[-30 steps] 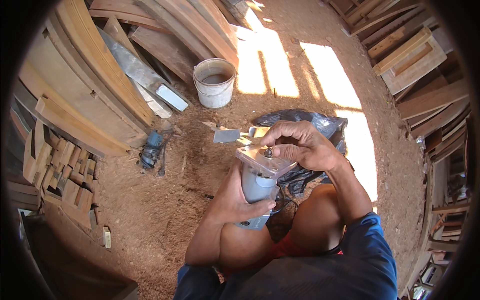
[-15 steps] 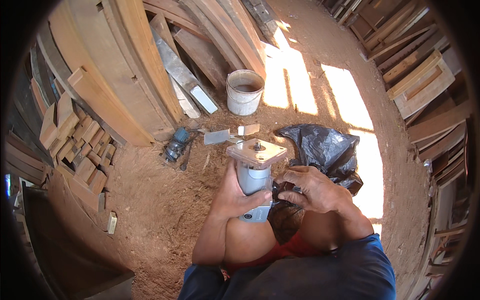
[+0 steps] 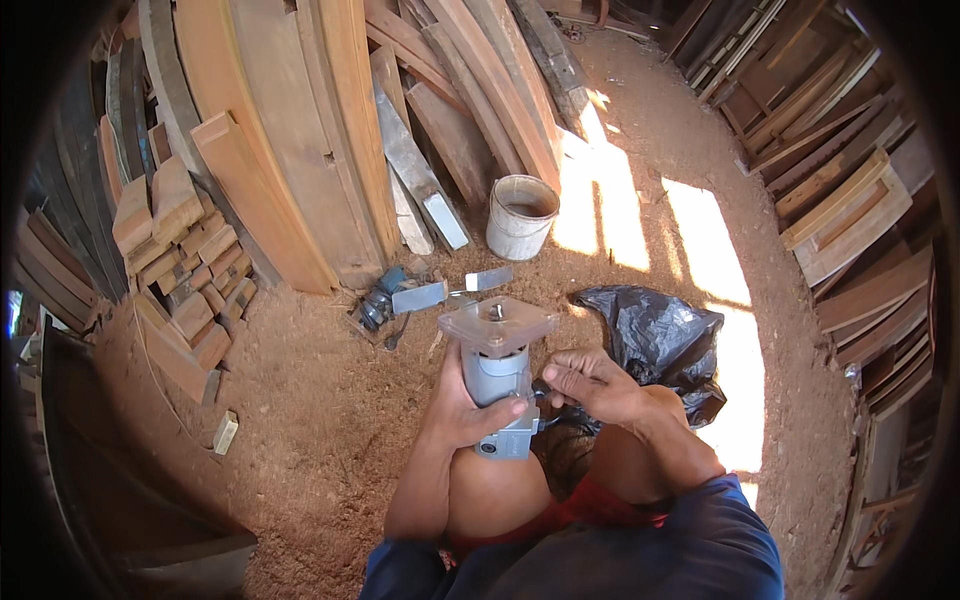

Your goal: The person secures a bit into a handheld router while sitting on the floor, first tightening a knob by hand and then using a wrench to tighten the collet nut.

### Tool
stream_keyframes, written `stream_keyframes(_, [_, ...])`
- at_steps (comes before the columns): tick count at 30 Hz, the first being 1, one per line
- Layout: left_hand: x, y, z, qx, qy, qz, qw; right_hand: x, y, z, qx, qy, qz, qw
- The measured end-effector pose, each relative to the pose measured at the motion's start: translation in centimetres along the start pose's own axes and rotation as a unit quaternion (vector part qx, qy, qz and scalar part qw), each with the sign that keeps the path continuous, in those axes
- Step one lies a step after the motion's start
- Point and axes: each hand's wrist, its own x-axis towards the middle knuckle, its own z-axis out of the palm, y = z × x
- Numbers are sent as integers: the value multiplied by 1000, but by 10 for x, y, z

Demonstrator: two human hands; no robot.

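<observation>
My left hand [image 3: 462,405] is wrapped round the grey body of a trim router [image 3: 497,378], held upside down above my knees. Its clear square base plate [image 3: 470,322] faces up, with the collet in the middle. Close against the router's right side, my right hand [image 3: 598,388] is closed, thumb and forefinger pinched at a small dark knob or screw [image 3: 543,388]. The fingers partly cover that piece, so its exact form is hard to make out.
Beyond the router lie flat grey blade-like pieces [image 3: 420,297] and a blue power tool [image 3: 376,306]. A black plastic bag [image 3: 655,335] lies at right, a dirty white bucket [image 3: 522,235] farther off. Wood blocks [image 3: 190,285] and leaning boards [image 3: 270,130] stand left; more timber [image 3: 850,210] lines the right.
The router has shifted slightly left and its plate is tilted differently. My right fingers are curled tighter beside it. The surroundings have shifted right and down in view.
</observation>
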Motion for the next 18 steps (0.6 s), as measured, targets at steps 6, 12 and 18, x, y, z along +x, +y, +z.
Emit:
stream_keyframes(6, [-8, -1, -1, -33, -38, -9, 999, -1, 2, 1, 28, -49, 13, 998])
stream_keyframes(12, [3, -7, 12, -22, -81, -59, 995, -15, 19, -8, 205, -104, 47, 972])
stream_keyframes(18, [16, -4, 20, 71, -178, -20, 981, -37, 34, -8, 278, -58, 128, 950])
